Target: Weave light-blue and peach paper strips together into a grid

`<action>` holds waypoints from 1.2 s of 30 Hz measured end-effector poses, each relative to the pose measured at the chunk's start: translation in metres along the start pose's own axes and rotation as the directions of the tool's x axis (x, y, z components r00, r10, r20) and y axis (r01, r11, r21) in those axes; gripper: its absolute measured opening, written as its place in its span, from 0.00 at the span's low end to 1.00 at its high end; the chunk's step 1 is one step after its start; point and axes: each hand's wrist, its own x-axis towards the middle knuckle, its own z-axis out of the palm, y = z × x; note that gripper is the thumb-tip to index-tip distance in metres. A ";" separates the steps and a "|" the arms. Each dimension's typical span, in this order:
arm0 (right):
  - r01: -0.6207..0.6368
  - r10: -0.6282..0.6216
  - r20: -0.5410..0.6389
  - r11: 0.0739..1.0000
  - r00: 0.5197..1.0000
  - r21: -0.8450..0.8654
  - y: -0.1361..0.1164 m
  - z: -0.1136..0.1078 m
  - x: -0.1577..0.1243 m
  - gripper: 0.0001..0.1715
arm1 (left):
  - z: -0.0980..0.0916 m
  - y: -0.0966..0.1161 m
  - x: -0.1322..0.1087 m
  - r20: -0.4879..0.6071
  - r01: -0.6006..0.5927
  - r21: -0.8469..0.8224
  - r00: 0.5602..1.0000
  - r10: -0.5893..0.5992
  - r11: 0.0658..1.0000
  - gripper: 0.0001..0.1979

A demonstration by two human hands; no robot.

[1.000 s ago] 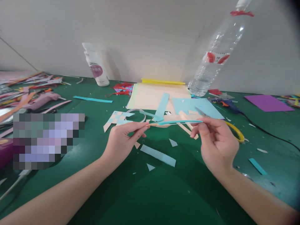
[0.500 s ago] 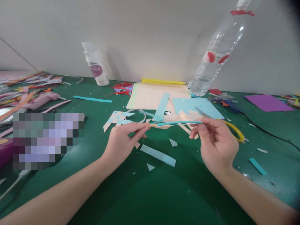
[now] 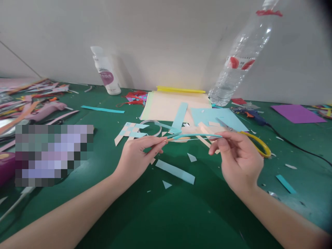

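Observation:
Between my two hands stretches a thin blue paper strip (image 3: 194, 135), seen nearly edge-on and bowed slightly upward. My left hand (image 3: 138, 155) pinches its left end, along with what looks like peach paper. The right end is pinched between the thumb and fingers of my right hand (image 3: 240, 160). Behind my left hand lies a woven blue-and-peach paper piece (image 3: 131, 130), partly hidden, beside a clear tape ring (image 3: 158, 130). Scissors with yellow handles (image 3: 264, 151) lie behind my right hand. A wide pale blue strip (image 3: 175, 172) rests on the green table below the held strip.
Paper sheets (image 3: 168, 105) lie at the back, with a blue sheet (image 3: 219, 117) to their right. A white bottle (image 3: 107, 77) and a tilted clear bottle (image 3: 236, 69) stand by the wall. A blue glue gun (image 3: 256, 117) lies right; a pixelated object (image 3: 54, 155) lies left.
The held blue strip bows upward a little more, and its blue and white edges show slightly farther apart. My hands have barely shifted.

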 end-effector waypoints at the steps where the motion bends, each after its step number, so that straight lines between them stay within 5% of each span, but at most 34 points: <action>1: 0.001 -0.001 -0.003 1.000 1.000 0.000 0.000 0.000 0.000 0.11 | 0.000 -0.001 0.000 0.003 -0.011 -0.006 1.000 0.011 1.000 0.09; 36: 0.017 -0.017 0.010 1.000 1.000 -0.025 0.000 0.000 0.000 0.09 | -0.002 0.000 0.001 0.021 0.014 0.012 1.000 -0.014 1.000 0.09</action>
